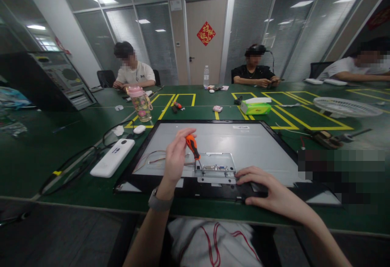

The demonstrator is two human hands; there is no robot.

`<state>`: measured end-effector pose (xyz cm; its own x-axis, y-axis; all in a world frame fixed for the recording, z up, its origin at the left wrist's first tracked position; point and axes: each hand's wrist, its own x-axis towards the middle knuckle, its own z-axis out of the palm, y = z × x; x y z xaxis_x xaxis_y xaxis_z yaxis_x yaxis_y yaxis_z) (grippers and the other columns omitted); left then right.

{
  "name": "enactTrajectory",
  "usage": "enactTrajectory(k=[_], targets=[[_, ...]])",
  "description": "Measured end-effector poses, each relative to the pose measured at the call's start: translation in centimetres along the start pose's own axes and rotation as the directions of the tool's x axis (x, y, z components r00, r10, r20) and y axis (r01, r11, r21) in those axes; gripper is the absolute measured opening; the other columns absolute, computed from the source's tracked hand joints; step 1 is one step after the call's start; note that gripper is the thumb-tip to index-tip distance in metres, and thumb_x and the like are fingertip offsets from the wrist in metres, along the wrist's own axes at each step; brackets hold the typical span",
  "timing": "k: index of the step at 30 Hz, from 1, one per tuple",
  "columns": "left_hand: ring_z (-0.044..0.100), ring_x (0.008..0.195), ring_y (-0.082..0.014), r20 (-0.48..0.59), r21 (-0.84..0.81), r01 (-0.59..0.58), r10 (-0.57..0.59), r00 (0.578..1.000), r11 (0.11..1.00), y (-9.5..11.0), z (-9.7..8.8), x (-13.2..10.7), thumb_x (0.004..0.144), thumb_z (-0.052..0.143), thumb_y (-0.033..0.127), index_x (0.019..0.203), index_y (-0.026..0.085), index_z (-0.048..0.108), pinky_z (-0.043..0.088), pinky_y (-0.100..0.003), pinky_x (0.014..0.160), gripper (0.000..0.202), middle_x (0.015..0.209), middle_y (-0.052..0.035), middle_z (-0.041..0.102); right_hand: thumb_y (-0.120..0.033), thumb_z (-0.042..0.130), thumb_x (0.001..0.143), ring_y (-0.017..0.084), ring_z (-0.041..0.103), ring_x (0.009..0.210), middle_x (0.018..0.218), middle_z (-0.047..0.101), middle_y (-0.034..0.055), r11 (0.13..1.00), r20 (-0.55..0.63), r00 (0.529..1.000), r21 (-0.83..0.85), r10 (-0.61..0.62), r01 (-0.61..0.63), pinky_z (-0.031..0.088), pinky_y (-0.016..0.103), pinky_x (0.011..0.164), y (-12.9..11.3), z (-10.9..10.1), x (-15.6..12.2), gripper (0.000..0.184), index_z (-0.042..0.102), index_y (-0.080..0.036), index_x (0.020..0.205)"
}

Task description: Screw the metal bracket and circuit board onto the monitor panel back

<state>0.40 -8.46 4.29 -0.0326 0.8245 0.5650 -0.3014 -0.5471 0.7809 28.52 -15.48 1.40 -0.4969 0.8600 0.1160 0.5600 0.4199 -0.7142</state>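
A display panel [258,153] with a black frame lies back side up in front of me. A metal bracket [230,162] with a board and ports sits near its front edge. My left hand [176,159], a watch at the wrist, has its fingers at the top of an orange and black screwdriver [193,146]. The screwdriver leans, its tip down at the bracket's left end. My right hand [263,185] lies over the front frame with fingers stretched out. Its fingertips touch the bracket's right end. Thin cables [157,157] run across the panel to the left.
A white power bank [112,158], black cable [65,185] and pink-lidded bottle [140,103] are left. A green packet [256,107], racket [344,106] and calipers-like tool [326,137] lie right. A computer case [65,80] stands far left. Several people sit opposite.
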Motion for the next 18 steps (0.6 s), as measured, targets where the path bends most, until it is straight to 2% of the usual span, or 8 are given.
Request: enactTrajectory(k=[2, 3, 6, 8, 12, 14, 18], targets=[[0.065, 0.094, -0.0186, 0.024, -0.048, 0.067, -0.066, 0.998, 0.997, 0.09, 0.03, -0.03, 0.094, 0.055, 0.038, 0.114, 0.020, 0.071, 0.054, -0.032, 0.084, 0.032, 0.110, -0.0102, 0.067, -0.048, 0.074, 0.081, 0.029, 0.059, 0.117, 0.122, 0.066, 0.0104, 1.000, 0.000, 1.000, 0.001, -0.004, 0.004, 0.043, 0.046, 0.104, 0.01, -0.01, -0.01, 0.032, 0.072, -0.025, 0.103], [0.065, 0.092, -0.0181, 0.027, -0.033, 0.070, -0.069, 0.997, 0.997, 0.06, 0.00, -0.04, 0.092, 0.058, 0.037, 0.115, 0.020, 0.070, 0.054, -0.031, 0.082, 0.031, 0.105, -0.0094, 0.068, -0.048, 0.074, 0.081, 0.029, 0.059, 0.117, 0.122, 0.066, 0.0103, 1.000, -0.002, 1.000, 0.002, -0.005, 0.005, 0.043, 0.046, 0.103, -0.01, -0.01, -0.01, 0.032, 0.072, -0.025, 0.103], [0.062, 0.081, -0.0136, -0.011, 0.107, -0.035, 0.036, 0.999, 0.994, -0.20, -0.19, 0.04, 0.082, 0.073, 0.031, 0.101, 0.020, 0.074, 0.052, -0.025, 0.074, 0.022, 0.094, -0.0048, 0.065, -0.050, 0.074, 0.081, 0.030, 0.059, 0.116, 0.121, 0.066, 0.0103, 1.000, -0.002, 1.000, 0.005, -0.001, 0.001, 0.044, 0.047, 0.103, -0.11, 0.01, 0.01, 0.033, 0.072, -0.025, 0.103], [0.061, 0.081, -0.0134, -0.026, 0.145, -0.079, 0.083, 0.996, 0.986, -0.27, -0.25, 0.10, 0.081, 0.073, 0.031, 0.096, 0.020, 0.074, 0.051, -0.024, 0.074, 0.019, 0.096, -0.0050, 0.064, -0.051, 0.074, 0.080, 0.030, 0.059, 0.116, 0.121, 0.066, 0.0103, 1.000, -0.004, 1.000, 0.006, 0.002, -0.002, 0.044, 0.048, 0.103, -0.16, 0.01, 0.02, 0.033, 0.072, -0.025, 0.102], [0.065, 0.093, -0.0195, 0.019, -0.008, 0.040, -0.039, 0.999, 0.999, 0.06, -0.01, 0.04, 0.094, 0.052, 0.035, 0.117, 0.017, 0.069, 0.053, -0.033, 0.084, 0.034, 0.114, -0.0121, 0.067, -0.051, 0.074, 0.080, 0.030, 0.059, 0.116, 0.120, 0.067, 0.0102, 1.000, -0.010, 1.000, 0.000, -0.001, 0.001, 0.044, 0.047, 0.102, -0.08, 0.03, -0.02, 0.033, 0.072, -0.025, 0.102], [0.066, 0.090, -0.0184, 0.032, -0.009, 0.065, -0.065, 0.997, 0.998, 0.19, 0.14, -0.01, 0.092, 0.056, 0.033, 0.120, 0.019, 0.067, 0.053, -0.033, 0.084, 0.034, 0.108, -0.0104, 0.069, -0.050, 0.074, 0.081, 0.030, 0.059, 0.116, 0.120, 0.066, 0.0101, 1.000, -0.010, 1.000, -0.002, -0.002, 0.001, 0.044, 0.047, 0.103, -0.01, 0.03, -0.05, 0.033, 0.072, -0.025, 0.102], [0.061, 0.082, -0.0135, -0.023, 0.139, -0.070, 0.074, 0.997, 0.988, 0.14, 0.17, 0.01, 0.077, 0.076, 0.027, 0.101, 0.022, 0.075, 0.051, -0.025, 0.076, 0.024, 0.093, -0.0034, 0.064, -0.049, 0.074, 0.081, 0.029, 0.059, 0.117, 0.121, 0.066, 0.0101, 1.000, -0.001, 1.000, -0.004, -0.003, 0.003, 0.044, 0.047, 0.103, -0.09, 0.02, -0.05, 0.033, 0.072, -0.025, 0.103]])
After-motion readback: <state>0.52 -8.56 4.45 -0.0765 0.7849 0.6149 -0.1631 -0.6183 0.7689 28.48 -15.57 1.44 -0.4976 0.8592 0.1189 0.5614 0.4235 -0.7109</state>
